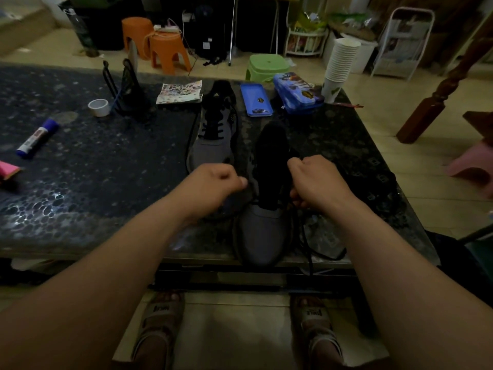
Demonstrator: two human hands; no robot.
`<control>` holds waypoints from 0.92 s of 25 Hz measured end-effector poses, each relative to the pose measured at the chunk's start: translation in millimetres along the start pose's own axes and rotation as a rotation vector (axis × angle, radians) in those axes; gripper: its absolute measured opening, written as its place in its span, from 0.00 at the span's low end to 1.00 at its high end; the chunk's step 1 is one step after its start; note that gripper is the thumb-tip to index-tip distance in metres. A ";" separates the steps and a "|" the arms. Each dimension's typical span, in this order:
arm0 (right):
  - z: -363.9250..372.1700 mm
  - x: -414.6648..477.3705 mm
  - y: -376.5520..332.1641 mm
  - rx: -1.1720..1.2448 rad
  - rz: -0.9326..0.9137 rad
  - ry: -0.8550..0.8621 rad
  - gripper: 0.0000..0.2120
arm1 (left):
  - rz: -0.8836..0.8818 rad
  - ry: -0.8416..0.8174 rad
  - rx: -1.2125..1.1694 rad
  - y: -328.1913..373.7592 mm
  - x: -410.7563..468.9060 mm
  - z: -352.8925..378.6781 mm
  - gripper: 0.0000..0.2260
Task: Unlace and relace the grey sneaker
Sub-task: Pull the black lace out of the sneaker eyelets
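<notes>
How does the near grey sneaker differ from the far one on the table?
The near sneaker has its lace pulled loose, trailing over the table edge; the far sneaker is laced crosswise. The right hand grips the near sneaker's lace; the far sneaker lies farther back, to the left. Both are grey with dark laces.

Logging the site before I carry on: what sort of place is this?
Most likely a living space in a home: plastic stools on a tiled floor, a stack of paper cups and a pencil case on the dark speckled table.
</notes>
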State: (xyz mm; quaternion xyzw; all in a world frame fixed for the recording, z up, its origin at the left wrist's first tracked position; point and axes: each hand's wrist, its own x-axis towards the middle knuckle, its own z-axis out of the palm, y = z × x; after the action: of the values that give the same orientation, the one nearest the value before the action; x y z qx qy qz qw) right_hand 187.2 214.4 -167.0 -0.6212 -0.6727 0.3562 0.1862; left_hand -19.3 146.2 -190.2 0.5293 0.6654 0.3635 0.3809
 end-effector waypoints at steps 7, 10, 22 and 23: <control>-1.4 2.6 -6.0 0.020 0.089 -0.024 0.20 | -0.165 0.521 0.077 -19.4 3.4 -21.3 0.11; 2.6 6.6 -6.7 -0.024 0.051 -0.052 0.19 | 0.192 0.396 0.650 -15.9 -6.5 -0.6 0.28; -5.1 -3.4 -8.3 -0.010 0.055 -0.072 0.20 | 0.331 0.360 0.559 -6.9 -6.8 4.8 0.14; -6.7 -3.1 -7.7 -0.023 0.054 -0.082 0.19 | 0.173 0.437 0.447 -5.9 -3.5 -4.2 0.15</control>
State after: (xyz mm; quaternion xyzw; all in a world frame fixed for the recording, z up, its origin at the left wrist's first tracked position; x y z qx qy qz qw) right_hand 187.0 213.3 -156.4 -0.6262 -0.6666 0.3787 0.1416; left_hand -25.0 141.4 -193.2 0.5638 0.7471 0.3447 0.0709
